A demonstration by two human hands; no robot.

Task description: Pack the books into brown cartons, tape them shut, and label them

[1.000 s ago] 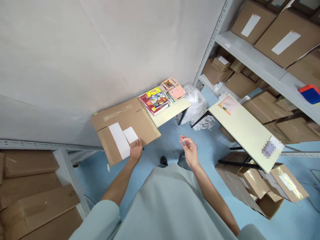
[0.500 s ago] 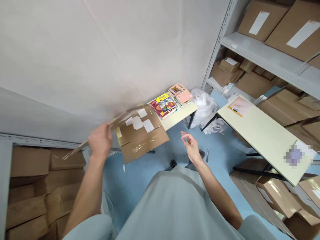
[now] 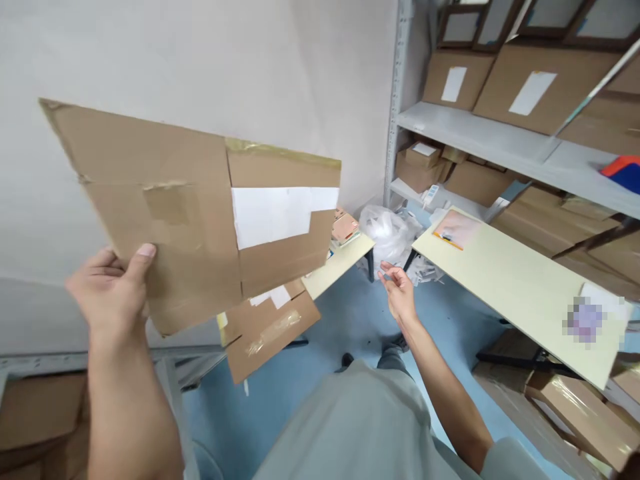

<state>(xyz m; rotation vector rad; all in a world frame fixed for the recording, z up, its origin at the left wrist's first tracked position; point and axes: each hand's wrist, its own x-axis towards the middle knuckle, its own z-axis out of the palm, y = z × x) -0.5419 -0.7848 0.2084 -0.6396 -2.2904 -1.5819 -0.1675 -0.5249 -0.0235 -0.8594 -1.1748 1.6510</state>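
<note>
Gripping left hand (image 3: 113, 287): fingers closed on the lower left edge of a flattened cardboard sheet (image 3: 195, 220), thumb pressed across its visible face, the other fingers curled mostly behind
Cardboard position: up in the air at a tilt, before the pale wall (image 3: 175, 60), hiding part of what lies beyond (fold lines cross it, and a brown patch shows left of its middle)
White paper (image 3: 270, 213): flat on the sheet's right half, below a strip of yellowish tape (image 3: 287, 153) along the top edge
Right hand (image 3: 399, 293): in mid-air, well apart from the cardboard, fingers loosely curled and parted
Cream bench (image 3: 345, 263): past the sheet's lower right corner, with books (image 3: 345, 227) on it, partly hidden by the sheet
Lower cardboard (image 3: 290, 337): another flattened piece at the bench's left end, bearing white slips and a glossy strip of clear tape
Second bench (image 3: 530, 293): off to the right, a pink and orange folder (image 3: 457, 230) at one end, a purple item (image 3: 585, 320) (too pixelated to name) at the other
Plastic bags (image 3: 385, 230): heaped on the blue floor (image 3: 340, 323) between the benches
Shelf rack (image 3: 470, 127): at the upper right, loaded with cardboard boxes (image 3: 580, 87)
</note>
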